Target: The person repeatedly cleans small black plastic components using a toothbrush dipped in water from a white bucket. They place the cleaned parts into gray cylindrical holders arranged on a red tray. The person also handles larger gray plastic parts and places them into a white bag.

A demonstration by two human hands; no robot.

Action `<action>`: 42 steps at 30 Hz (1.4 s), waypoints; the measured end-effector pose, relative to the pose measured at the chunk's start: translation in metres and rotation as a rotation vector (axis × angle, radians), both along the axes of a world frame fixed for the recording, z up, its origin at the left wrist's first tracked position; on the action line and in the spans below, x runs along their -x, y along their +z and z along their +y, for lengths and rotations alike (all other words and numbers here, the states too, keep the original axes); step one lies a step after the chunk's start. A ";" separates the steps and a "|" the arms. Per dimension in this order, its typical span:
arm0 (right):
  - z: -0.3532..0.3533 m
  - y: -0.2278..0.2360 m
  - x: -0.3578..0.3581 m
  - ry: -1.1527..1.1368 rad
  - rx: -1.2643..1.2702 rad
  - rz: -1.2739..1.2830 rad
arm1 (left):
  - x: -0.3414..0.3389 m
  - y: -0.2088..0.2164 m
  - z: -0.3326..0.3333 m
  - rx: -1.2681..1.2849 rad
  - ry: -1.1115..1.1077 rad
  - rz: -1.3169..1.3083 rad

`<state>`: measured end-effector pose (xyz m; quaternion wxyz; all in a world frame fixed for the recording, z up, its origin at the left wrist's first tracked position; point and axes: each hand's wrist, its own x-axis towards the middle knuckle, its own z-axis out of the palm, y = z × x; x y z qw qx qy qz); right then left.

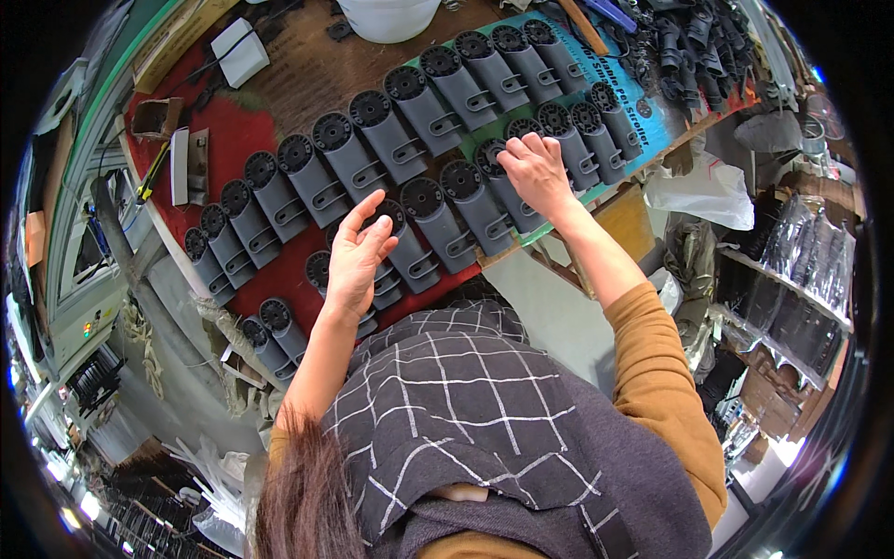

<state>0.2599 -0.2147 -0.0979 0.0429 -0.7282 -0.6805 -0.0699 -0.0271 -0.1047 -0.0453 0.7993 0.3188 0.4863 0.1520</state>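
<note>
Dark grey plastic housings with round black, holed end discs lie in rows across the workbench. In the far row, a housing (416, 109) shows its long slot near its lower end. My right hand (538, 175) is over the near row, its fingers curled and pressed together at the disc end of one housing (524, 212). What the fingertips pinch, if anything, is hidden beneath them. My left hand (354, 259) hovers above the near row with fingers apart and nothing visible in it. Next to it is another housing (436, 224), and the forearm partly covers the ones below.
Black parts are heaped (694, 47) at the far right beside a blue printed sheet (663, 116). A white tub (389, 19) stands at the back. A yellow-and-black cutter (152, 174) and a white box (239, 53) lie left. Plastic-wrapped goods (792, 270) fill shelves at right.
</note>
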 end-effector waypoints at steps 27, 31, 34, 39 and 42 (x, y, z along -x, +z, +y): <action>0.000 -0.007 -0.039 -0.277 -0.108 0.311 | 0.058 -0.027 0.046 -0.050 0.193 0.105; 0.019 0.001 -0.049 -0.511 -0.083 0.118 | 0.084 -0.042 0.077 -0.200 0.332 0.140; 0.055 0.014 -0.030 -0.348 -0.177 0.253 | 0.103 -0.058 0.132 -0.534 0.371 0.373; 0.140 0.011 0.048 0.012 -0.087 0.482 | 0.109 -0.079 0.218 -1.038 0.200 0.695; 0.196 -0.010 0.075 0.072 -0.062 0.587 | 0.097 -0.085 0.247 -1.165 0.178 0.740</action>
